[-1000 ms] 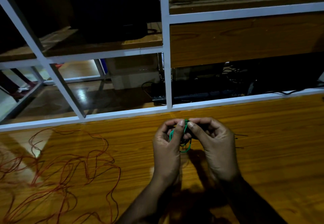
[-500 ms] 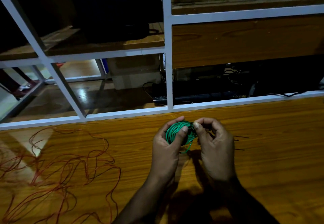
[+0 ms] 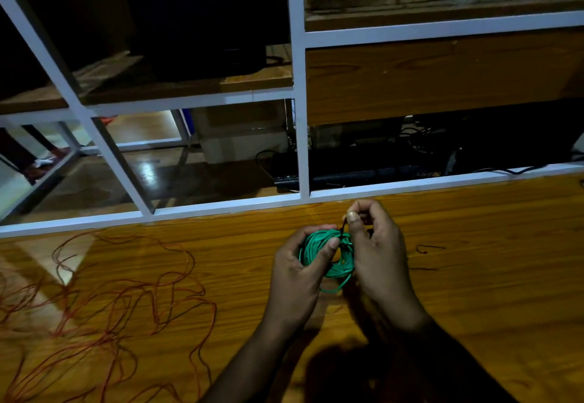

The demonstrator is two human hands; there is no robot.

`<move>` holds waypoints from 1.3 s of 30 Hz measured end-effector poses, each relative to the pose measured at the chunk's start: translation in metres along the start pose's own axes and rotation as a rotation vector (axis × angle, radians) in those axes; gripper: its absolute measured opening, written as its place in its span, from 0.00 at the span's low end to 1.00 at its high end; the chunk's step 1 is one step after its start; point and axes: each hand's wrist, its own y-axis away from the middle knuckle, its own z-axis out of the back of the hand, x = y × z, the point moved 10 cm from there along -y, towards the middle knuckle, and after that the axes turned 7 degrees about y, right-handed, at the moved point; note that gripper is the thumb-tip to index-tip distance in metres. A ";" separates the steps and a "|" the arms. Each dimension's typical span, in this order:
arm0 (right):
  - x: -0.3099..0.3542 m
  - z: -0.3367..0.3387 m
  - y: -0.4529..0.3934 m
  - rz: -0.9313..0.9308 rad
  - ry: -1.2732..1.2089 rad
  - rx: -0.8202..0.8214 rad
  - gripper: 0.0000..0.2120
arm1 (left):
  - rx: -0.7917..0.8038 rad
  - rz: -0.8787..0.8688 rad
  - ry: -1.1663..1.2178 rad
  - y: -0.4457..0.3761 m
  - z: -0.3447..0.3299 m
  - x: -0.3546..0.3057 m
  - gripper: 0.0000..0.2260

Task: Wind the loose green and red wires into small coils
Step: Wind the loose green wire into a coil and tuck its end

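Coil of thin green wire (image 3: pixel 319 252) being held above the glossy orange-brown wooden surface (image 3: pixel 474 276), near its far edge, between both hands. Left hand (image 3: pixel 295 271) cupping the coil's left side, fingers curled round behind it and thumb pressing across the front. Right hand (image 3: pixel 376 254) gripping the right side of the same coil, with thumb and forefinger raised and pinching a short dark strand (image 3: pixel 343 225) just above the bundle; whether tie or wire end, impossible to tell. One loose green loop hanging down below the coil, just beside the left wrist.

Tangle of thin red wire (image 3: pixel 104 301) lying spread out and uncoiled over the left part of the surface, well apart from the hands. Two small dark wire scraps (image 3: pixel 426 248) resting on the surface just to the right of the right hand.

White-painted metal frame (image 3: pixel 301 112) standing along the far edge, with wooden shelves, dark equipment and cardboard boxes showing dimly behind it.
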 end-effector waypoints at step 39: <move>-0.090 -0.037 -0.011 -0.312 -0.376 0.375 0.03 | -0.179 0.278 0.241 0.005 -0.003 0.070 0.08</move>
